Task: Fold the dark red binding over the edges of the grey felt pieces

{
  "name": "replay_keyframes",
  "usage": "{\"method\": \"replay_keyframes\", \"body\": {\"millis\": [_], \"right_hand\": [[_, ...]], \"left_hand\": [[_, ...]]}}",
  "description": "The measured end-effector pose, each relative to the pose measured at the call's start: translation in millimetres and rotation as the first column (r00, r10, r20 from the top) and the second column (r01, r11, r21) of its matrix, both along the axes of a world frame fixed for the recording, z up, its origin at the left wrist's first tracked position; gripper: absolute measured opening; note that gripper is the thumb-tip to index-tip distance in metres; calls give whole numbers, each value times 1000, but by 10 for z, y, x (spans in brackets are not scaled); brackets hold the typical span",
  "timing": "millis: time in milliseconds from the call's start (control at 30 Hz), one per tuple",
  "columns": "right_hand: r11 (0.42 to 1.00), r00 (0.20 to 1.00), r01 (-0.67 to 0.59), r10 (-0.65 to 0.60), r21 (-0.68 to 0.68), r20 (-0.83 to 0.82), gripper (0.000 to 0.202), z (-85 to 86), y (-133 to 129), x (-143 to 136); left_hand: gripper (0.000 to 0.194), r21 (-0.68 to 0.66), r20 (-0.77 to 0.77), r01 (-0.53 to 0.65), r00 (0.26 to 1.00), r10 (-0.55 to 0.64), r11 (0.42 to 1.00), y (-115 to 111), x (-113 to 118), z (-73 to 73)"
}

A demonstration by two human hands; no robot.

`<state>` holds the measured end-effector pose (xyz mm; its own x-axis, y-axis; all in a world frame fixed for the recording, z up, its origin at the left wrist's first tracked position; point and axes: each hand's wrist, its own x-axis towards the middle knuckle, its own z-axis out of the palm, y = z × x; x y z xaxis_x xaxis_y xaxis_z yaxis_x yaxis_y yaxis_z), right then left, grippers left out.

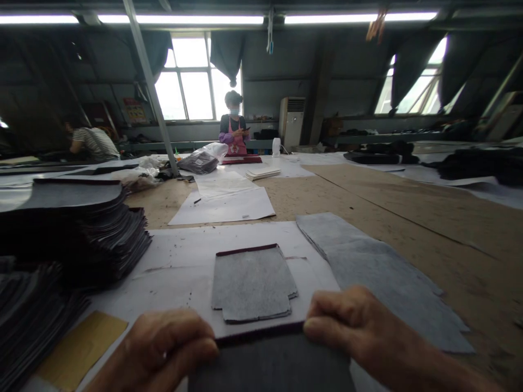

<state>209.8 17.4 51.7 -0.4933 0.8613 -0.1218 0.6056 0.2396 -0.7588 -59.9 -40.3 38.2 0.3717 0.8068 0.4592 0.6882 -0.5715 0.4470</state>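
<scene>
At the bottom of the head view, a dark grey fabric panel (269,362) with a dark red top edge is held up between my two hands. My left hand (159,345) pinches its upper left corner, thumb on the near face. The upper right corner is gripped by my right hand (359,326) in the same way. Just beyond lies a small stack of grey cut fabric pieces (253,283), notched at the lower corners and edged in dark red. It rests on white paper (175,277).
Tall stacks of dark fabric pieces (102,234) stand on the left, near a tan card (84,345). Longer grey fabric pieces (376,272) lie to the right. Across the table are a plastic-wrapped bundle (202,159), a metal pole (151,81) and a person in a pink apron (235,133).
</scene>
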Motion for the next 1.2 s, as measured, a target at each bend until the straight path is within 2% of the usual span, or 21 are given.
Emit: {"method": "replay_keyframes", "body": {"millis": [67, 133, 200, 267, 333, 467, 600, 833, 967, 1100, 1200], "right_hand": [[992, 995, 63, -71, -108, -69, 25, 90, 240, -79], [990, 990, 102, -110, -94, -85, 28, 113, 520, -176], [992, 991, 129, -129, -17, -42, 26, 61, 787, -281], [986, 988, 154, -156, 63, 20, 23, -43, 995, -380], [973, 977, 173, -189, 154, 96, 21, -156, 1124, -461], [937, 944, 178, -249, 301, 217, 24, -304, 1207, -554], [909, 915, 167, -287, 381, 285, 24, -368, 1216, -600], [877, 873, 158, -338, 454, 350, 24, -433, 1244, -651], [868, 868, 149, -344, 474, 358, 24, -451, 1230, -658], [848, 865, 201, -389, 490, 318, 26, -466, 1183, -658], [874, 855, 235, -394, 425, 337, 27, -440, 1174, -647]], "left_hand": [[37, -183, 8, -69, 997, 72, 981, 231, -55, 136], [37, -364, 6, -112, 993, 122, 925, 525, -96, 197], [33, -368, -64, -227, 974, 219, 902, 827, -113, 157], [28, -329, -102, -301, 953, 284, 895, 1072, -109, 34], [26, -287, -125, -367, 930, 345, 885, 1219, -97, -123], [21, -200, -133, -449, 893, 430, 871, 1265, -82, -345], [17, -123, -118, -474, 880, 461, 872, 1247, -79, -416], [18, -1, -89, -500, 863, 497, 866, 1344, -124, -574], [20, 6, -105, -475, 875, 473, 880, 1374, -133, -602], [22, -41, -146, -457, 882, 448, 888, 1385, -136, -570], [25, -84, -154, -458, 883, 443, 885, 1384, -155, -556]]}}
